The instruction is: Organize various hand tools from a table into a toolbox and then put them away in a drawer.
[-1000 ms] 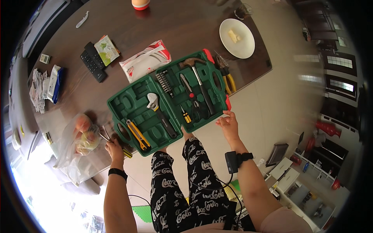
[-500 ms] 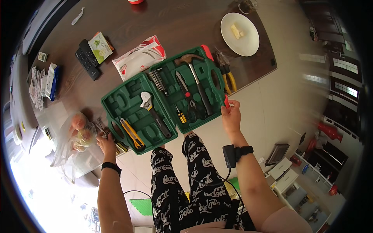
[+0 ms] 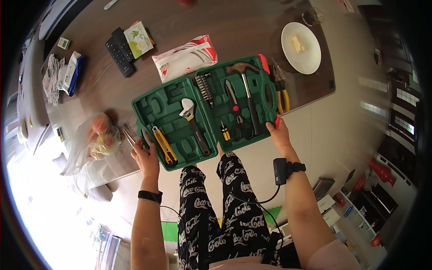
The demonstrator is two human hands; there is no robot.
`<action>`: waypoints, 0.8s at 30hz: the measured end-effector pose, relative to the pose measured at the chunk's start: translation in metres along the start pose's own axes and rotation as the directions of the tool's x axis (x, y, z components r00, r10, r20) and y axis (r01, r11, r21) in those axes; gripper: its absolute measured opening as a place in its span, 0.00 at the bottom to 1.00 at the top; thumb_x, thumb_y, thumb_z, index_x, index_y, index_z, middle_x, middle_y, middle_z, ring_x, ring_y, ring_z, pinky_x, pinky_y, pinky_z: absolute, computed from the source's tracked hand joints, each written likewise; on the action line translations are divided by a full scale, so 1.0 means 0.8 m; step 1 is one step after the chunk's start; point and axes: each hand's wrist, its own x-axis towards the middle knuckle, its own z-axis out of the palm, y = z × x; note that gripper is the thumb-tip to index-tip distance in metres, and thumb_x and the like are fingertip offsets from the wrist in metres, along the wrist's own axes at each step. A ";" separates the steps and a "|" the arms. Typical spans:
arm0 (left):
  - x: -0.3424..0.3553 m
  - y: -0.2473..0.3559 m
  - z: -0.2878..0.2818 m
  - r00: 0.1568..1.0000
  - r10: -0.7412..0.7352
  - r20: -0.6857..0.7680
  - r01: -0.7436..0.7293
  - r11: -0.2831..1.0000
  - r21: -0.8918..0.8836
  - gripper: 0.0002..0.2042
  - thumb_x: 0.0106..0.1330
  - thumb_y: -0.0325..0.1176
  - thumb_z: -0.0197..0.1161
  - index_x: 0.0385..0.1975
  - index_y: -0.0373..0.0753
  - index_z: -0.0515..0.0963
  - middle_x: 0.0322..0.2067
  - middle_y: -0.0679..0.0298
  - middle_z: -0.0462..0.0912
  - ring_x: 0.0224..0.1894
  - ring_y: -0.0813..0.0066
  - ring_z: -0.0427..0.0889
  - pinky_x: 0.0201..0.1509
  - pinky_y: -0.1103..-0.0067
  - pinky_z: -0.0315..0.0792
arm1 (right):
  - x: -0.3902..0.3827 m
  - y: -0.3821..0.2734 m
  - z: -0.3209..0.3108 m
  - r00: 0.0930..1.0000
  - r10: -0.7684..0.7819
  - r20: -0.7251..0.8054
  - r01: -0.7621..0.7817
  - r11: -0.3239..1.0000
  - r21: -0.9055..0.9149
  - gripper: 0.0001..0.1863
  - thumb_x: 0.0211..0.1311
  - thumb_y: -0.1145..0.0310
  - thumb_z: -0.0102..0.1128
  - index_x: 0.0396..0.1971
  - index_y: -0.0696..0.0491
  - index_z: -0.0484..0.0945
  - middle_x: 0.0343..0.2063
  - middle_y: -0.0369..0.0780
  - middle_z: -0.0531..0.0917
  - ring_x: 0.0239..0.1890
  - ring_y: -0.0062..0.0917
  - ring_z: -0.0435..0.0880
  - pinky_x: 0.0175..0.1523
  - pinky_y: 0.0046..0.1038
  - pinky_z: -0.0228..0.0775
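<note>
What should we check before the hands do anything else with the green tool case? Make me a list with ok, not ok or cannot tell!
1. Right hand on the open green plastic tool case: ok, it holds the near right corner.
2. Left hand gripping too: cannot tell; it's at the left edge.
3. Silver claw hammer with black handle inside: ok.
4. Whole case over the dark brown table: not ok, its near edge sticks out past the table's.
5. Round white plate apart from the case: ok.
</note>
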 end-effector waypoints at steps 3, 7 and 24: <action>0.003 -0.006 0.007 0.995 0.060 -0.079 -0.050 0.990 0.133 0.24 0.57 0.31 0.63 0.53 0.35 0.64 0.45 0.52 0.67 0.46 0.56 0.69 0.53 0.67 0.65 | 0.002 0.005 -0.001 1.000 0.004 -0.013 -0.004 0.999 0.044 0.23 0.56 0.64 0.63 0.48 0.58 0.70 0.40 0.43 0.81 0.43 0.31 0.79 0.50 0.28 0.68; 0.010 -0.042 0.015 0.997 -0.072 0.021 0.074 0.991 -0.108 0.24 0.58 0.31 0.62 0.53 0.34 0.63 0.46 0.52 0.69 0.49 0.58 0.70 0.53 0.69 0.66 | 0.002 0.003 -0.001 0.999 0.042 0.031 -0.048 0.975 0.217 0.23 0.56 0.64 0.62 0.51 0.56 0.70 0.41 0.38 0.80 0.43 0.26 0.77 0.49 0.27 0.68; 0.003 -0.023 -0.025 0.938 -0.155 0.310 0.286 0.850 -0.442 0.11 0.67 0.35 0.56 0.46 0.38 0.72 0.33 0.70 0.76 0.34 0.84 0.73 0.36 0.85 0.67 | -0.058 -0.033 -0.029 1.000 0.028 0.000 -0.026 0.934 0.358 0.18 0.61 0.70 0.55 0.50 0.57 0.71 0.39 0.35 0.78 0.39 0.19 0.74 0.49 0.21 0.64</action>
